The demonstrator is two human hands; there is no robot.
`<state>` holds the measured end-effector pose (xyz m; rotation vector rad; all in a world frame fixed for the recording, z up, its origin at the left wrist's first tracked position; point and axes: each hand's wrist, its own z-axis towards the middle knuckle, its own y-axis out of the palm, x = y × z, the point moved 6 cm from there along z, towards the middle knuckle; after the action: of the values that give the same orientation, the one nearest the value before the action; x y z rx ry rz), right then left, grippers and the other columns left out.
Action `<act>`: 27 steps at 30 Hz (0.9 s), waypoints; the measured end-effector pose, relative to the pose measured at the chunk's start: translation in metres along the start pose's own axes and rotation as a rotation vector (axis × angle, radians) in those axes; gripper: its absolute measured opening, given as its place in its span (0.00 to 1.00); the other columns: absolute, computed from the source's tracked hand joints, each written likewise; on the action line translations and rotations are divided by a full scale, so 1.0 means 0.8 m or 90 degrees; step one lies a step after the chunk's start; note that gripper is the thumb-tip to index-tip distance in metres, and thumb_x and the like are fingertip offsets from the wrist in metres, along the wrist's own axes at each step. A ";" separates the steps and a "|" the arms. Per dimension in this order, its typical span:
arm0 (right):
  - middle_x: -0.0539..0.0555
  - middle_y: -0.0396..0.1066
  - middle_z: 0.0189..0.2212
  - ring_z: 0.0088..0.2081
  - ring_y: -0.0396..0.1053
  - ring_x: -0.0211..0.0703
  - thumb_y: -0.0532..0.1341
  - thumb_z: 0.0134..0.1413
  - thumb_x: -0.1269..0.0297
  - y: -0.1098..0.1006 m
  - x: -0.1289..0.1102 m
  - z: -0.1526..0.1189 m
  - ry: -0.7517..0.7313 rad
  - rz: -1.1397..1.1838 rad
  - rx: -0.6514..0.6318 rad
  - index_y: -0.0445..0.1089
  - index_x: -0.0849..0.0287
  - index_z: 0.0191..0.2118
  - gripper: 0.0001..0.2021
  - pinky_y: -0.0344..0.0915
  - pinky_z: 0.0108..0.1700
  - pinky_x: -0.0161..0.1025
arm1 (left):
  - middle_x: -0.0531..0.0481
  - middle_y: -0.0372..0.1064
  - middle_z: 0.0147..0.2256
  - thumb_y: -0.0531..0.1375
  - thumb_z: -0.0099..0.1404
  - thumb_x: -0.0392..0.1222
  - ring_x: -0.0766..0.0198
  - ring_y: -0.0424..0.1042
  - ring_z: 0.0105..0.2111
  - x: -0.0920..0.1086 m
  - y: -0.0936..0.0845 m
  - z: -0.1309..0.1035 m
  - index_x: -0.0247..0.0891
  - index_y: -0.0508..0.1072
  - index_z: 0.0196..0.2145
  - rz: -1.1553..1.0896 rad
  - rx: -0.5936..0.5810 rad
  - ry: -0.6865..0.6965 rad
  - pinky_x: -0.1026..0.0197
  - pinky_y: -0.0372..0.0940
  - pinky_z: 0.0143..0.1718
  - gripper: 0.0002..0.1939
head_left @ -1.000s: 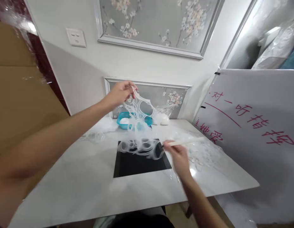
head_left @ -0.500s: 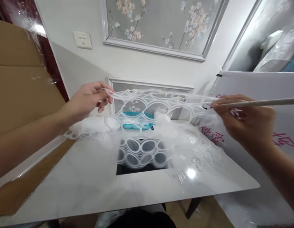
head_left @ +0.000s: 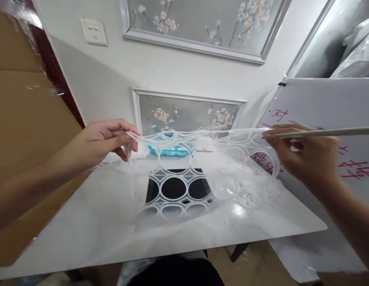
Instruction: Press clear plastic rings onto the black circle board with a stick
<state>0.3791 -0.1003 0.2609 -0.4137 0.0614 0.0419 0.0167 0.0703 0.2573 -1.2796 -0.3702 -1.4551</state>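
Observation:
A sheer white fabric with a pattern of rings (head_left: 174,174) hangs stretched between my two hands above the white table (head_left: 74,226). My left hand (head_left: 108,141) pinches its upper left corner between thumb and fingers. At the upper right, my right hand (head_left: 306,155) is closed on the fabric's edge and also holds a thin pale stick (head_left: 354,131) that points out to the right. Whether the stick has a tip is hidden by the fingers. Through the fabric shows a black rectangle (head_left: 174,188) on the tabletop.
Behind the fabric lies a teal pouch-like item (head_left: 172,153). Bunched clear and white material (head_left: 246,194) covers the table's right side. Cardboard (head_left: 20,131) stands at left, a white sheet with red writing (head_left: 330,103) at right. A framed flower picture (head_left: 187,113) leans on the wall.
The left hand and the fabric's upper edge sit lower in view. The fabric spreads wider and hangs in front of the black rectangle. The view has tilted down slightly.

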 end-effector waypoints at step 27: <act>0.58 0.77 0.46 0.49 0.75 0.55 0.57 0.60 0.58 0.329 -0.010 -0.216 0.175 0.387 -0.661 0.77 0.55 0.32 0.13 0.71 0.51 0.49 | 0.45 0.72 0.42 0.49 0.74 0.38 0.57 0.71 0.42 -0.287 0.127 -0.054 0.38 0.73 0.43 0.475 -0.272 0.223 0.54 0.66 0.46 0.12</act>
<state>0.3481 0.0703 -0.0016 -1.4271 0.4468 0.6358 0.0365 0.1184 0.0078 -1.2600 0.6294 -1.0884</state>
